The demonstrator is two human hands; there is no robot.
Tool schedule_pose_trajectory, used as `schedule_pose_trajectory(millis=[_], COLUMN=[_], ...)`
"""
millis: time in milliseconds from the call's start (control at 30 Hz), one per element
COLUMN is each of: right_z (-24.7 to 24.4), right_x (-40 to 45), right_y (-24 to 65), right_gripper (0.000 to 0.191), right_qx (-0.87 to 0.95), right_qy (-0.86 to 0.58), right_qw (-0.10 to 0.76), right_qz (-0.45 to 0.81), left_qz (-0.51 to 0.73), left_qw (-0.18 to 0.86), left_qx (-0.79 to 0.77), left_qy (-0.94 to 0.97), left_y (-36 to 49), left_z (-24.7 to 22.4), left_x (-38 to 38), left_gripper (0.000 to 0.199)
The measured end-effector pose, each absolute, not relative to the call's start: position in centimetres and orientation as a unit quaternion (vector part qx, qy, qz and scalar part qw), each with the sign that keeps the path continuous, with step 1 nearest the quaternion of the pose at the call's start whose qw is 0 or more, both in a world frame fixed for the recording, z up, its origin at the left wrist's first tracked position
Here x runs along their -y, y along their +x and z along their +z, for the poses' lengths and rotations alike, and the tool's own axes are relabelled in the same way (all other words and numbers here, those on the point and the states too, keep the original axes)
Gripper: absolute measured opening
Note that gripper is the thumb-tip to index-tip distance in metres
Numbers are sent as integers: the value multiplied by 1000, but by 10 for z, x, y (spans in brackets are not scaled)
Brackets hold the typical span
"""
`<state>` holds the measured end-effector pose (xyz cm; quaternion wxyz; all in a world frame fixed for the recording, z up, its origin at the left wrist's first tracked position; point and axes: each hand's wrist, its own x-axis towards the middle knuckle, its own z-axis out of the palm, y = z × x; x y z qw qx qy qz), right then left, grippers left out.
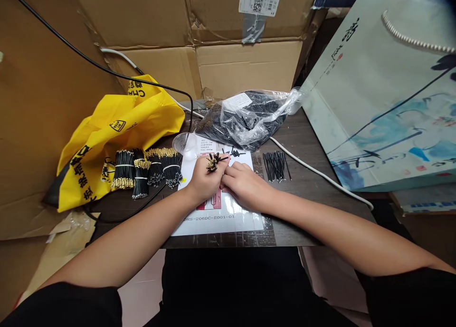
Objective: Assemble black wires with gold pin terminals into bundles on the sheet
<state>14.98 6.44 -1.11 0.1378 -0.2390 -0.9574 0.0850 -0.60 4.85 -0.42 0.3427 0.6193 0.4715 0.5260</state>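
My left hand (204, 182) is closed around a bunch of black wires (213, 162) whose gold terminal ends stick up above the fist. Against it rests my right hand (247, 185), fingers curled in and touching the left one; whatever sits between those fingertips is hidden. Just beyond the hands, a few short black pieces (235, 152) lie on a printed sheet (245, 225). To the right is a row of loose black wires (275, 167). Left of the sheet stand banded bundles of black wires (123, 169), several with gold ends.
A yellow bag (124, 115) lies at the left. Behind the sheet are a clear plastic bag of black wires (249, 118) and a clear plastic cup (187, 145). A white cable (313, 168) crosses the dark table (295, 222). Cardboard boxes (142, 18) and a paper bag (384, 94) wall it in.
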Motion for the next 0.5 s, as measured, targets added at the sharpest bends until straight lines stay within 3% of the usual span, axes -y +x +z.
schedule_pose_trajectory(millis=[200, 500], right_z=[-12, -4], right_x=[-65, -74], right_y=[153, 175], right_gripper=[22, 11], right_qx=[963, 861], right_qy=[-209, -232], right_qw=[165, 426], right_qz=[50, 154], left_qz=[531, 508], left_qw=[363, 337], left_qx=[-474, -471], left_qy=[602, 638], left_y=[-6, -5], left_z=[-4, 2], left_x=[-49, -54], left_gripper=[41, 42])
